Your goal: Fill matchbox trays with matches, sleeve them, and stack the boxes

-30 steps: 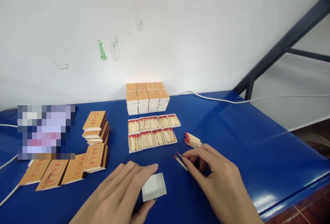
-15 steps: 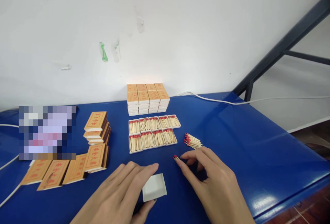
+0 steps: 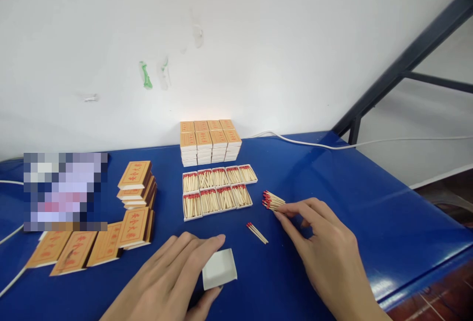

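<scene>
My left hand (image 3: 173, 274) grips an empty white matchbox tray (image 3: 219, 269) at its left side, thumb below and fingers above. At the near end of a small pile of red-tipped matches (image 3: 272, 199), the thumb and forefinger of my right hand (image 3: 314, 234) close on the match ends. A few loose matches (image 3: 257, 233) lie on the blue table between my two hands. Beyond them, two rows of white trays filled with matches (image 3: 218, 197) stand side by side.
Stacked orange matchboxes (image 3: 210, 138) form a block by the wall. More orange matchbox sleeves (image 3: 135, 175) are piled and laid out on the left, near a pixelated object (image 3: 66, 190). A white cable (image 3: 314, 144) runs along the back of the blue table (image 3: 332, 202).
My right hand has let go of the few matches, leaving them on the table, and moved up and right to the pile. My left hand keeps its hold on the tray.
</scene>
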The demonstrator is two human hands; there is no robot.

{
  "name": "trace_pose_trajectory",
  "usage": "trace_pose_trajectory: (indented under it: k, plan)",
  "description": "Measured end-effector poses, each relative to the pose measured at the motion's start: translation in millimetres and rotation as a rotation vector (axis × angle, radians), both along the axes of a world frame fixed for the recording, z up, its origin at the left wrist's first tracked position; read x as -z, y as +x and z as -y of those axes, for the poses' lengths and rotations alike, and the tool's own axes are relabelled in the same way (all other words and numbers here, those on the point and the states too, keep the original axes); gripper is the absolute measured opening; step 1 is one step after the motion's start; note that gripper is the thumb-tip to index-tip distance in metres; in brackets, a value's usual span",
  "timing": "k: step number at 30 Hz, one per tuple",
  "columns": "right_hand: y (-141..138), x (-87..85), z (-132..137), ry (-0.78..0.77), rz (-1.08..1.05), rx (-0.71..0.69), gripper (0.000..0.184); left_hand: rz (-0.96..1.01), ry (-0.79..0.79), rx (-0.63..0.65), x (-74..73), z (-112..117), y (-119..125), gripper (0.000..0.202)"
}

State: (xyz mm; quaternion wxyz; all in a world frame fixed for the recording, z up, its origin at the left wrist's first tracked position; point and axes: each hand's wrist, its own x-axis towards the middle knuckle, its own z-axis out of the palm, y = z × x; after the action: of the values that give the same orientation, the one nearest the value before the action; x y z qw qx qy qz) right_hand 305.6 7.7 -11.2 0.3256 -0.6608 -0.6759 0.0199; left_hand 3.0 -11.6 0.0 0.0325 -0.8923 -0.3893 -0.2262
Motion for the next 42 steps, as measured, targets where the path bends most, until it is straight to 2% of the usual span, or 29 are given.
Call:
trace_pose_trajectory:
  k: [13, 23, 29, 34, 42]
  plan:
    - [3.2, -3.3, -4.3, -0.046, 0.040, -0.031, 0.062, -0.017, 0.002, 0.018, 0.4, 2.5, -2.9, 0.037]
    - [-21.6, -5.1, 10.7, -0.111, -0.016, -0.075, 0.045, 0.012, -0.012, 0.011, 0.2, -0.5, -0.7, 0.036]
    - [-25.3, -8.1, 10.2, -0.163, -0.106, -0.111, 0.032, -0.014, 0.005, 0.012, -0.9, 0.4, -0.9, 0.036]
    - [-27.5, -12.1, 13.4, -0.172, -0.156, -0.154, 0.029, -0.013, 0.009, 0.014, -2.0, -0.4, -0.9, 0.035]
    - [-3.0, -5.9, 2.8, -0.044, 0.016, 0.003, 0.040, 0.001, 0.002, 0.018, -0.4, 1.9, -0.3, 0.036]
